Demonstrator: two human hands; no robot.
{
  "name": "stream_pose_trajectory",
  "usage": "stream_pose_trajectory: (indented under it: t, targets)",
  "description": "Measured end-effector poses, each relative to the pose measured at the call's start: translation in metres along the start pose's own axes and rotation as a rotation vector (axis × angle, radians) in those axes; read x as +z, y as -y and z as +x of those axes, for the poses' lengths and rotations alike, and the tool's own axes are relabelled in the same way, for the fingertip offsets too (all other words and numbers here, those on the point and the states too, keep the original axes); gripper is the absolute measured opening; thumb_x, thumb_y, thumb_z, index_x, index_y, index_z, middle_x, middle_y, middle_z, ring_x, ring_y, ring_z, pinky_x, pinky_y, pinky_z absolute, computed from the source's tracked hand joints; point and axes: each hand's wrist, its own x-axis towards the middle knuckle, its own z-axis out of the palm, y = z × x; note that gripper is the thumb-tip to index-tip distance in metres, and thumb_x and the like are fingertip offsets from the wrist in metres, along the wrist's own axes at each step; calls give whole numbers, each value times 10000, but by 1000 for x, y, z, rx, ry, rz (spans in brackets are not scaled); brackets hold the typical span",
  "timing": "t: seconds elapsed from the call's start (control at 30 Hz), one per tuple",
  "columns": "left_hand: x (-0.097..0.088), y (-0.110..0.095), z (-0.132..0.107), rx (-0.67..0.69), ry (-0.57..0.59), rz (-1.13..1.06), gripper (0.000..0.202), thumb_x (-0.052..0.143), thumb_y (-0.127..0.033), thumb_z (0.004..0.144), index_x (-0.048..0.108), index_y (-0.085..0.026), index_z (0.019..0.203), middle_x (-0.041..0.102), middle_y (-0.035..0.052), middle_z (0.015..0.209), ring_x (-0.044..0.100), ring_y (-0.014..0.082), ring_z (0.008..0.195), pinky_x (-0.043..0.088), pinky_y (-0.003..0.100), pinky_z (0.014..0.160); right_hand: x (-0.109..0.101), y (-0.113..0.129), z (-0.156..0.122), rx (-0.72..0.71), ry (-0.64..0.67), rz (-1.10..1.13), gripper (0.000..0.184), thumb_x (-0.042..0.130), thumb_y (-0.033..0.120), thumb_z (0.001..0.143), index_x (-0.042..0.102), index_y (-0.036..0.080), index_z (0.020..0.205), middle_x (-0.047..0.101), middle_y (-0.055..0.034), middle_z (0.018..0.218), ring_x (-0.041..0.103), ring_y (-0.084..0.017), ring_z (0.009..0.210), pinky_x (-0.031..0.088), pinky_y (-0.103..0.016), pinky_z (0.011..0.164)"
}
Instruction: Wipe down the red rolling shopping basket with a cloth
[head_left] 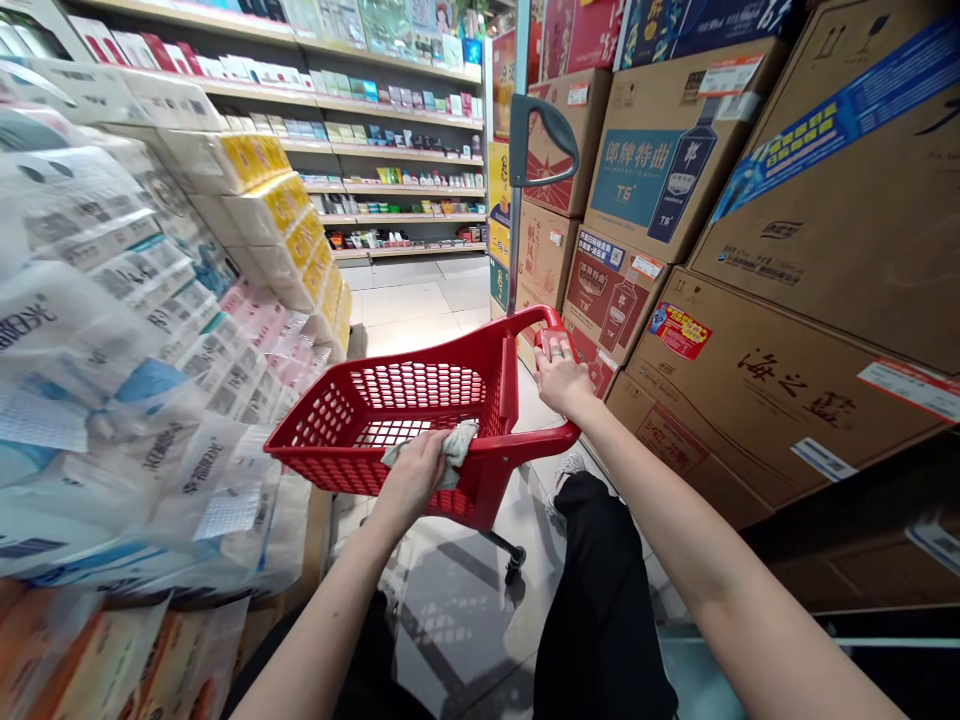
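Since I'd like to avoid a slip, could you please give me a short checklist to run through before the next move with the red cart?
1. Right hand on the handle: ok, its fingers lie over the far end.
2. Left hand on the cloth: ok, at the basket's near rim.
3. Red cart upright: ok.
4. All wheels on the floor: cannot tell; only one wheel shows clearly.
5. Basket clear of the wrapped packs on the left: cannot tell; they overlap in this view.
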Motion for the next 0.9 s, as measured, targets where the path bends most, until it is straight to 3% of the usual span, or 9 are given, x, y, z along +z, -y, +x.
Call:
stream_pose_trajectory:
  t: [0.33, 0.43, 0.7, 0.8, 0.9]
  targets:
    - [8, -41, 15, 112, -27, -55, 317, 361, -197, 899, 425, -192, 1210, 537, 109, 1133, 512, 229, 1078, 436, 406, 926, 1, -9, 1, -7, 34, -51, 504, 263, 359, 946, 269, 258, 1440, 130, -122, 1550, 109, -329, 1406, 359, -591, 946]
    - [10, -35, 17, 125, 6, -51, 278, 394, -207, 885, 442, -194, 1158, 550, 95, 1086, 528, 223, 1039, 449, 382, 890, -1, -13, 1, -21, 42, -59, 506, 260, 384, 949, 266, 263, 1441, 131, -120, 1549, 110, -322, 1406, 368, -577, 949]
    - [-1, 10, -1, 43, 61, 57, 253, 359, -243, 905, 469, -188, 1126, 556, 91, 1039, 537, 220, 970, 445, 364, 845, -1, -10, 3, -22, 57, -100, 505, 276, 378, 954, 253, 269, 1447, 90, -121, 1557, 82, -321, 1413, 339, -565, 974]
    - [0, 7, -2, 19, 55, 115, 245, 363, -237, 906, 477, -187, 1117, 553, 90, 1013, 539, 216, 948, 445, 352, 832, 1, -9, 3, -35, 55, -134, 492, 307, 367, 951, 291, 277, 1433, 53, -123, 1560, 53, -334, 1416, 324, -571, 976]
    - [2, -13, 5, 15, 88, 144, 228, 375, -253, 911, 478, -193, 1106, 548, 79, 991, 534, 206, 931, 446, 331, 802, 1, -12, 3, -62, 43, -151, 463, 311, 359, 951, 344, 290, 1408, 61, -126, 1559, 55, -343, 1415, 341, -569, 954]
